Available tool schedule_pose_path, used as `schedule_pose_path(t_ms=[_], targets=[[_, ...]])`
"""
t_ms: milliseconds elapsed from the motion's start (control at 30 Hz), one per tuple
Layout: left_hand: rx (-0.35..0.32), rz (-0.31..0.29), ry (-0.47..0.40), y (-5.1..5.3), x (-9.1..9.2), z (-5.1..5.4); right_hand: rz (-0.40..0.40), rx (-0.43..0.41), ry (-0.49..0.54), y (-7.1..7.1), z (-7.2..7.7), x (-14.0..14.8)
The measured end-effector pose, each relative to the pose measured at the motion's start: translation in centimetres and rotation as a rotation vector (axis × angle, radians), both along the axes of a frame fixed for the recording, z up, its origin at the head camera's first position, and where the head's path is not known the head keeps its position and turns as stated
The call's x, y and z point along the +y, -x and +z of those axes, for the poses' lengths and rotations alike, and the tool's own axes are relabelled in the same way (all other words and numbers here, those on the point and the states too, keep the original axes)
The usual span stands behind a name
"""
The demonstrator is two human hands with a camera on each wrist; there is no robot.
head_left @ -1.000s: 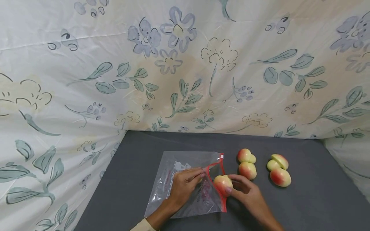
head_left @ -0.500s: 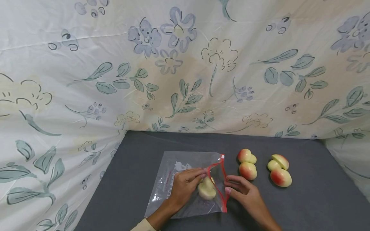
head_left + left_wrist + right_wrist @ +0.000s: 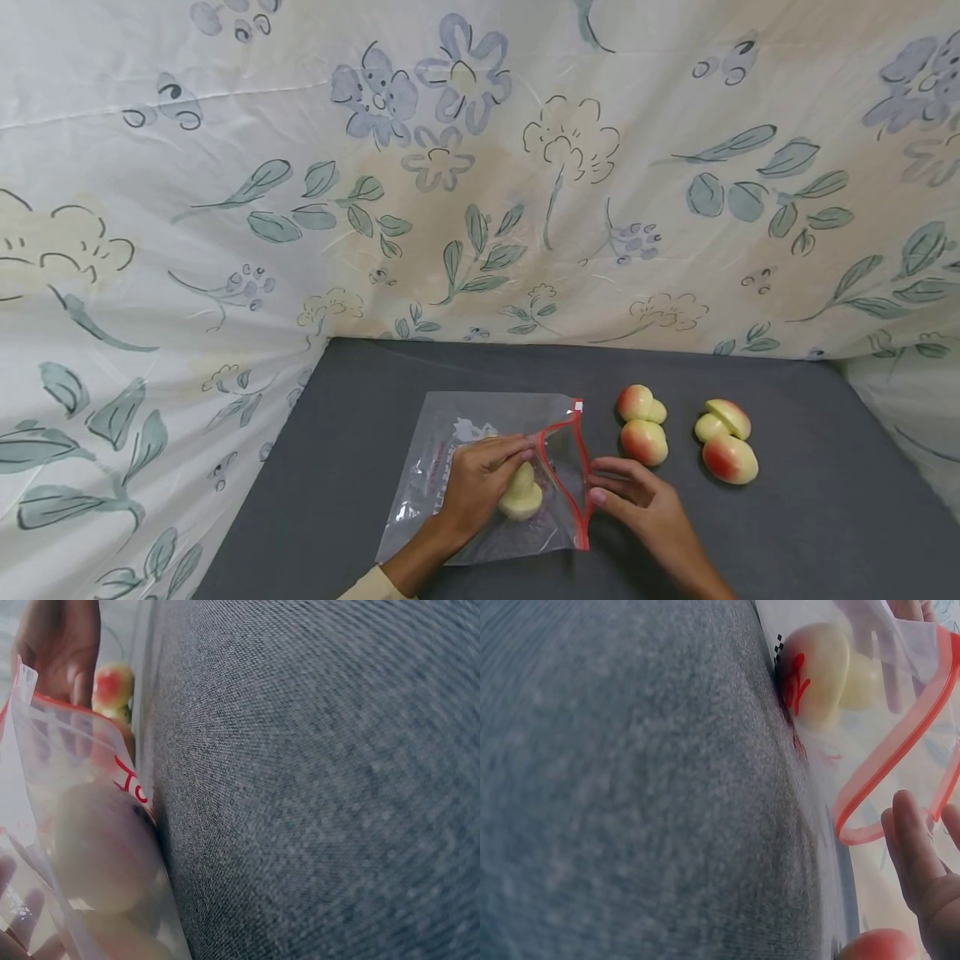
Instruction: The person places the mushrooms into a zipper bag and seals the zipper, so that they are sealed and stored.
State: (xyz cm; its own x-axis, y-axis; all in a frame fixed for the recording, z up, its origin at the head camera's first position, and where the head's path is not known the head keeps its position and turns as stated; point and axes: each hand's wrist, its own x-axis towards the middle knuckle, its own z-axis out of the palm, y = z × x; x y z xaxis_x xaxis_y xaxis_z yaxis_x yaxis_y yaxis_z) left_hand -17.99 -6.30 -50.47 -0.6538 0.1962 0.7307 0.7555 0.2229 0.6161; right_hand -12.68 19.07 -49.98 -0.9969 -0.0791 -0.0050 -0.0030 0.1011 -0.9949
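A clear zip bag point(image 3: 420, 467) with a red zip edge lies flat with its mouth gaping to the right. My left hand point(image 3: 480, 479) pinches the upper layer at the mouth between thumb and fingers. Inside, partly under that hand, are pale yellow rounded fruit pieces point(image 3: 521, 498); the right wrist view shows this fruit point(image 3: 814, 675) through the printed plastic. My right hand point(image 3: 645, 508) is at the mouth's right edge, fingers fairly straight and holding no fruit. In the right wrist view, its fingertips point(image 3: 906, 810) are close to the red zip edge.
On the dark grey tabletop point(image 3: 360, 375), red-and-yellow fruit pieces point(image 3: 643, 442) sit in a cluster right of the bag. A second cluster of fruit pieces point(image 3: 730, 460) lies farther right. Behind the table hangs a floral cloth point(image 3: 480, 208).
My right hand held a red-and-yellow fruit at the bag's mouth and let it go inside. The fruit then slid left, deeper into the bag. My left hand stayed put.
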Motion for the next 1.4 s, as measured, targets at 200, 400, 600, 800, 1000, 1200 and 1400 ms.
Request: schedule_pose_path(t_ms=[200, 400, 600, 800, 1000, 1200, 1400], targets=[[0.015, 0.000, -0.006, 0.0, 0.0, 0.1, -0.041, -0.047, -0.022, 0.0, 0.0, 0.2], [0.012, 0.009, -0.009, 0.0, -0.1, 0.1, -0.057, -0.057, -0.052, -0.2, -0.2, 0.7], [0.005, 0.008, -0.005, -0.1, -0.1, 0.1, -0.039, 0.037, -0.055, -0.2, -0.7, 1.5], [-0.002, 0.001, -0.002, 0.0, -0.1, 0.1, -0.025, 0.112, -0.048, -0.1, -1.1, 2.2], [-0.011, -0.003, -0.003, 0.0, -0.1, 0.0, -0.057, 0.096, -0.073, -0.3, -1.1, 2.7], [-0.010, -0.005, -0.006, 0.1, -0.1, -0.2, -0.093, 0.094, -0.065, -0.4, -1.0, 3.5], [-0.010, 0.011, 0.008, 0.0, -0.1, -0.2, -0.132, 0.092, -0.099, -0.4, -1.0, 4.5]])
